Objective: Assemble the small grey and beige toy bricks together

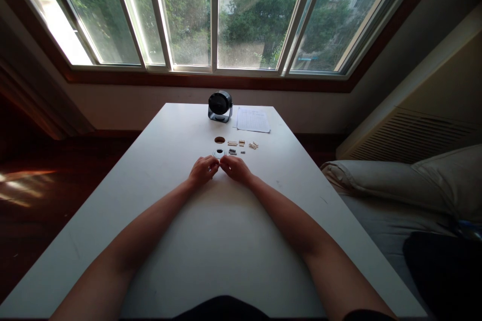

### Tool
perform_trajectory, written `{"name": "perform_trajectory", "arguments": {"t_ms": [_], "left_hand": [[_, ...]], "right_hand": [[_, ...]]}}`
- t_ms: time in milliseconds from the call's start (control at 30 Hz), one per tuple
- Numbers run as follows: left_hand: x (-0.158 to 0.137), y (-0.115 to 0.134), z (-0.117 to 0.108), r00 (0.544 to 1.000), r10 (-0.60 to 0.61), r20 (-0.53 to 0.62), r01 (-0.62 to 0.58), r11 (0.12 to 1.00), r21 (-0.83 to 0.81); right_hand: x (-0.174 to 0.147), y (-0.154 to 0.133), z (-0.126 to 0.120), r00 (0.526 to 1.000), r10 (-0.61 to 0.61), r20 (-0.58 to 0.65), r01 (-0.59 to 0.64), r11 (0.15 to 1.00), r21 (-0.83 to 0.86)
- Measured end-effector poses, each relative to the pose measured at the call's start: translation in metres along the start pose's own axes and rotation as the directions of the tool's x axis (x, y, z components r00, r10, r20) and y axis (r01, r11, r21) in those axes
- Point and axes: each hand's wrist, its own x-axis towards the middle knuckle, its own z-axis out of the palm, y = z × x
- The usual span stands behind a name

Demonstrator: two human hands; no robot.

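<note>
My left hand (204, 168) and my right hand (234, 167) meet over the white table (226, 230), fingertips nearly touching. Both have their fingers curled and pinched together. Whatever lies between the fingertips is too small to make out. Just beyond them lies a round pale disc with a dark centre (219, 152). To its right are small dark pieces (232, 151) in a group, with one more dark piece (243, 152) apart. Behind these sit rows of small light-coloured pieces (232, 143), a smaller group (241, 143) and a loose pile of pale pieces (253, 145).
A brown round hole or disc (219, 140) shows behind the pale disc. Farther back stand a small black fan-like device (220, 106) and a printed paper sheet (253, 120). A window is beyond the table; a cushioned seat (384, 185) is at the right.
</note>
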Motion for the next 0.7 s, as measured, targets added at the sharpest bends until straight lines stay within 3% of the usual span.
{"name": "perform_trajectory", "arguments": {"t_ms": [367,700], "left_hand": [[0.0003,0.0038,-0.0009,0.999,-0.043,-0.028,0.042,0.997,-0.059],[-0.0005,0.001,0.0016,1.0,0.023,-0.006,-0.024,0.999,-0.049]], "right_hand": [[0.0012,0.0017,0.0017,0.999,0.032,-0.005,-0.032,0.999,0.009],[0.001,0.0007,0.0021,0.999,0.049,0.017,-0.049,0.999,-0.004]]}}
